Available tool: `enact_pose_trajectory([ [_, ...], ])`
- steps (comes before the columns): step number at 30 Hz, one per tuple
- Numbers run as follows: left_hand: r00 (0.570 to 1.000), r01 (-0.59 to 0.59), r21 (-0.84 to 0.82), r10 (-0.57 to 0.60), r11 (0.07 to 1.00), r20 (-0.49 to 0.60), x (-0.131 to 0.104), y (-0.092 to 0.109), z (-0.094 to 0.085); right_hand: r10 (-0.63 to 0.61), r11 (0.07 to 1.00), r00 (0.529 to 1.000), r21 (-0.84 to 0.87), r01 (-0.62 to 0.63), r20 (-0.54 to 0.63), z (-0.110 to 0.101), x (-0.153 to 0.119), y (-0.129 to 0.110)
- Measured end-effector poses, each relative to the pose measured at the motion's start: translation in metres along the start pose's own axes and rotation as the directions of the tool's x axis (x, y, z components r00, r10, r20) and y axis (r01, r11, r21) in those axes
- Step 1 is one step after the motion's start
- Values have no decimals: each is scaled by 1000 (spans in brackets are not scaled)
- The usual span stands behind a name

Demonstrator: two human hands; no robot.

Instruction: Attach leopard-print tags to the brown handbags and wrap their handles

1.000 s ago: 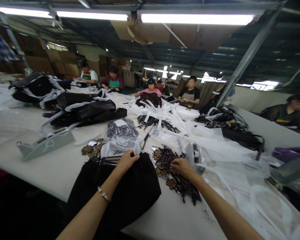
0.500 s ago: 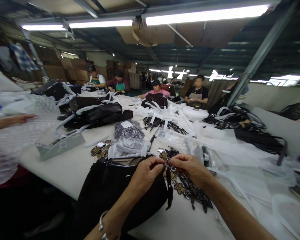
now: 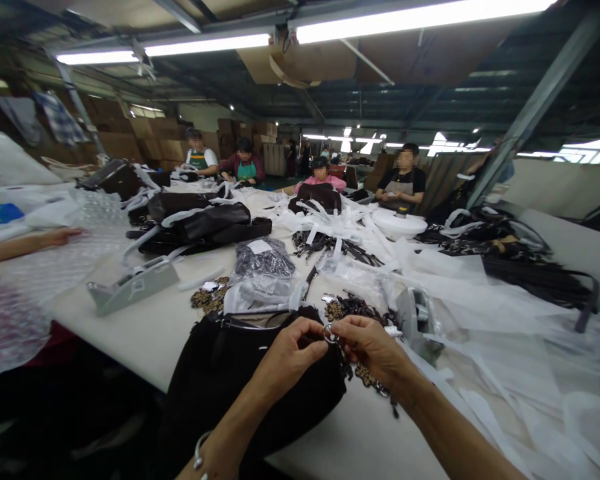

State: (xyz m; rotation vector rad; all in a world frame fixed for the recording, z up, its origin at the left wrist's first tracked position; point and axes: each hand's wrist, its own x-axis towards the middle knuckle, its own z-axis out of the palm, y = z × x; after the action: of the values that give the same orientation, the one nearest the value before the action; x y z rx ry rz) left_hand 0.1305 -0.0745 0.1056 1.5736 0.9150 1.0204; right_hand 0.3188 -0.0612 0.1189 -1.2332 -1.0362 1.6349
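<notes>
Above the right end of the black bag (image 3: pixel 230 400), near the table's front edge, your 2 hands meet at a small metal ring (image 3: pixel 329 335). Your right hand (image 3: pixel 373 348) has thumb and forefinger pinched together on it. Your left hand (image 3: pixel 290 353) brings its thumb and forefinger tips to the ring's other side; you cannot tell from this view whether they are clamped on it. The bag lies slumped under your left forearm, its zipped opening facing away from you, and a silver bracelet (image 3: pixel 199 450) circles that wrist.

Just beyond your right hand lies a heap of dark straps and leopard-print charms (image 3: pixel 353 307), partly hidden by it. A clear bag of dark pieces (image 3: pixel 263 259) sits behind the black bag, with a grey tape dispenser (image 3: pixel 135 287) to its left. Farther left, a co-worker's hand (image 3: pixel 60 236) reaches over bubble wrap (image 3: pixel 83 267). Across the table (image 3: pixel 117 337), 4 people are at its far side.
</notes>
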Motion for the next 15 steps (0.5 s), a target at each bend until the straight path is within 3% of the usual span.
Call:
enact_pose_trajectory([
  [3, 996, -54, -6, 55, 998, 64, -5, 2, 0, 5, 1000, 1000, 11, -5, 2, 1, 1, 2],
  [5, 997, -18, -29, 21, 999, 79, -7, 3, 1, -3, 1000, 1000, 13, 3, -2, 2, 1, 5],
  [10, 997, 73, -66, -72, 995, 13, -9, 0, -3, -56, 996, 998, -71, 55, -3, 3, 0, 10],
  [13, 987, 161, -234, -162, 959, 16, -7, -3, -11, -90, 976, 994, -193, 100, 57, 4, -4, 6],
  [15, 960, 277, -385, -271, 880, 70, -6, -5, -15, -102, 948, 988, -290, 131, 114, 6, -7, 1],
])
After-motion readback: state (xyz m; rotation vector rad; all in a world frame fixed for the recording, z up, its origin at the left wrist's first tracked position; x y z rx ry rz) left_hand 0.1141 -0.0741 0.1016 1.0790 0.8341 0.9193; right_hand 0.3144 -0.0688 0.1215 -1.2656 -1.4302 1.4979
